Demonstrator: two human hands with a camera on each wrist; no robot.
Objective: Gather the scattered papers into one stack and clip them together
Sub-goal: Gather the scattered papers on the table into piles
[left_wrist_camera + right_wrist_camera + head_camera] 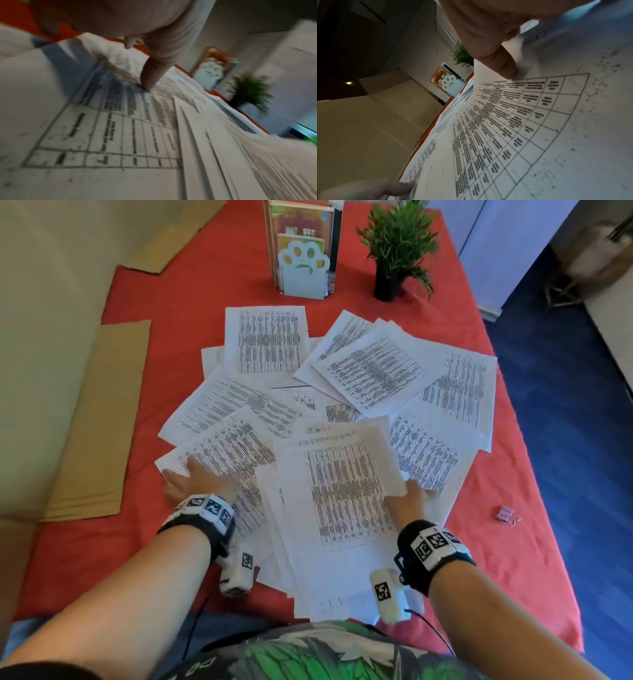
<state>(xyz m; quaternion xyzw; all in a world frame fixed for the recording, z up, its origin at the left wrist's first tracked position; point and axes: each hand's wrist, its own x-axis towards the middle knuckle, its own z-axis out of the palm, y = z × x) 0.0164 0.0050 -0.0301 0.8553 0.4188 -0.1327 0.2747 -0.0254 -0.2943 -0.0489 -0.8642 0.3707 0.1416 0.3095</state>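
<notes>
Several printed sheets (376, 371) lie fanned out and overlapping on a red tablecloth (171, 302). A rough pile (342, 508) of them sits nearest me. My left hand (191, 484) lies flat, fingers spread, on a sheet (226, 446) at the pile's left; its thumb (152, 75) presses down on the print. My right hand (409, 501) pinches the right edge of the pile's top sheets, thumb (498, 63) on top and fingers hidden under the curling paper (539, 121). Small lilac binder clips (505, 513) lie on the cloth to the right, apart from both hands.
A paw-shaped bookend with books (303, 265) and a potted plant (394, 251) stand at the back. Flat cardboard (99, 422) lies along the left. The table's right edge (534, 474) drops to blue floor.
</notes>
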